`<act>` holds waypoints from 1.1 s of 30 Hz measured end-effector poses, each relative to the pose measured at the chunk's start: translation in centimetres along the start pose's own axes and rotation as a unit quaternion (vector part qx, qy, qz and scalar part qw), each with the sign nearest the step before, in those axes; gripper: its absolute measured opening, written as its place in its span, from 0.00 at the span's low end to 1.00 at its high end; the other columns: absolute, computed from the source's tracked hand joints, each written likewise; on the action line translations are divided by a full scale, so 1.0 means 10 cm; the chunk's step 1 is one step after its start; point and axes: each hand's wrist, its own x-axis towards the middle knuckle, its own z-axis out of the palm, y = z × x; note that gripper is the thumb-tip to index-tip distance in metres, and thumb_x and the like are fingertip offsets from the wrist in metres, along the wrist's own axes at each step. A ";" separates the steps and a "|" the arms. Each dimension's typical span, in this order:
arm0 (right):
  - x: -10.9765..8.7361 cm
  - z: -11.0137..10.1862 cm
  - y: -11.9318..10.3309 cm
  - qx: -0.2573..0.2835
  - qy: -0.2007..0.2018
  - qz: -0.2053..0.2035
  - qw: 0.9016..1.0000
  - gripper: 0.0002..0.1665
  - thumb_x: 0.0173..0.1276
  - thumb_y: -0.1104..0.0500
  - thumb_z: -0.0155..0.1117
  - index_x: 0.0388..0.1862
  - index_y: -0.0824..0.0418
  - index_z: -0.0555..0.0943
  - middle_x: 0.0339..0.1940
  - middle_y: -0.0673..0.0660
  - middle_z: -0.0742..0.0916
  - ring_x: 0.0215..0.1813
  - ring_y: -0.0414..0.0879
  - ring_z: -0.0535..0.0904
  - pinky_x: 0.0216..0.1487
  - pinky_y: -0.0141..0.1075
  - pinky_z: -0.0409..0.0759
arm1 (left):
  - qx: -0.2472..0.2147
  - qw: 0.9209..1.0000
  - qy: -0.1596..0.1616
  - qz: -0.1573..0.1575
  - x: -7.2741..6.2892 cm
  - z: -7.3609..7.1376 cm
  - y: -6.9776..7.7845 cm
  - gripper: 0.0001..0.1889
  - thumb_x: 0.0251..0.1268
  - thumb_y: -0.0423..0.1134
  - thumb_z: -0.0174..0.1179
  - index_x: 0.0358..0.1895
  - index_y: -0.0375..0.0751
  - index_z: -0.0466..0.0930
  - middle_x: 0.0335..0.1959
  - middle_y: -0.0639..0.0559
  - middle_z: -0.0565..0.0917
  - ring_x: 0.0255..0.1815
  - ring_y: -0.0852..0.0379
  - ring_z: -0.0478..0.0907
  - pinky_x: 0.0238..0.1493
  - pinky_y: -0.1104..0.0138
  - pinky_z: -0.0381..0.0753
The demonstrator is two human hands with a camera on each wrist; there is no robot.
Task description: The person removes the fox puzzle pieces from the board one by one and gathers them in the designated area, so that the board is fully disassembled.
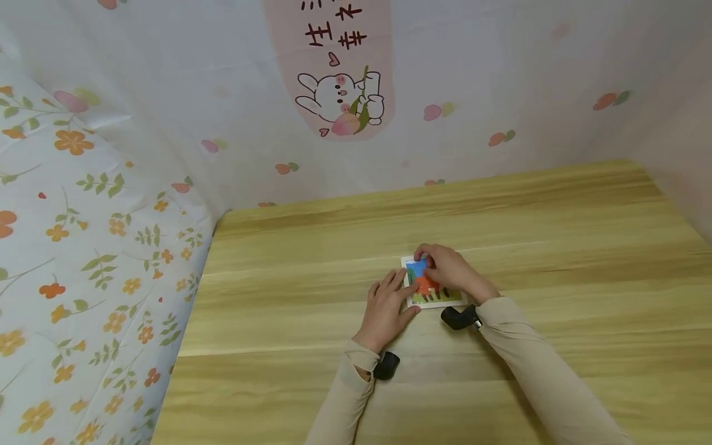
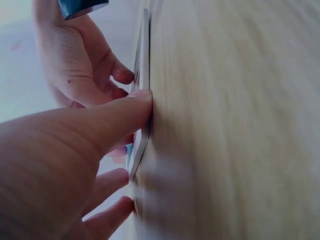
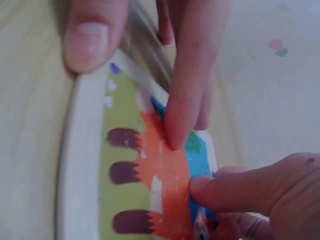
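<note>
A small jigsaw puzzle (image 1: 440,301) lies on the wooden table, its pale frame around an orange animal, green grass and blue sky. Faint seams cross the picture in the right wrist view. My left hand (image 1: 384,314) holds the puzzle's near left corner: the thumb (image 2: 137,102) presses the near edge, the forefinger (image 3: 182,120) rests on the orange part and other fingers touch the left side. My right hand (image 1: 449,267) has curled fingers at the far edge and its thumb (image 3: 215,191) on the picture, gripping that side. What lies under its fingertips is hidden.
The wooden table (image 1: 267,309) runs up to a printed cloth wall (image 1: 489,80) at the back. A flower-patterned cloth (image 1: 105,259) hangs along the left side. Dark wrist cameras (image 1: 386,366) sit at both cuffs.
</note>
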 end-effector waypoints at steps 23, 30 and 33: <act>0.04 0.08 -0.09 -0.035 0.019 -0.021 0.999 0.14 0.55 0.74 0.59 0.39 0.63 0.71 0.29 0.56 0.75 0.29 0.47 0.70 0.30 0.39 0.69 | -0.038 0.999 0.026 0.004 -0.06 -0.02 -0.07 0.26 0.58 0.48 0.63 0.61 0.49 0.75 0.69 0.46 0.63 0.69 0.46 0.57 0.60 0.45 0.57; -0.01 0.06 -0.07 -0.076 0.059 -0.026 0.995 0.13 0.54 0.71 0.64 0.37 0.62 0.74 0.33 0.55 0.80 0.33 0.47 0.74 0.36 0.43 0.74 | -0.039 0.999 0.028 0.008 -0.04 0.02 -0.04 0.25 0.58 0.49 0.63 0.60 0.50 0.75 0.69 0.47 0.63 0.69 0.47 0.57 0.60 0.46 0.57; -0.01 0.05 -0.04 -0.080 0.060 -0.027 0.995 0.13 0.55 0.69 0.65 0.38 0.62 0.75 0.34 0.54 0.81 0.33 0.47 0.75 0.36 0.43 0.74 | -0.038 0.999 0.028 0.010 -0.03 0.02 -0.04 0.25 0.58 0.49 0.63 0.61 0.51 0.75 0.69 0.48 0.63 0.69 0.48 0.56 0.60 0.46 0.57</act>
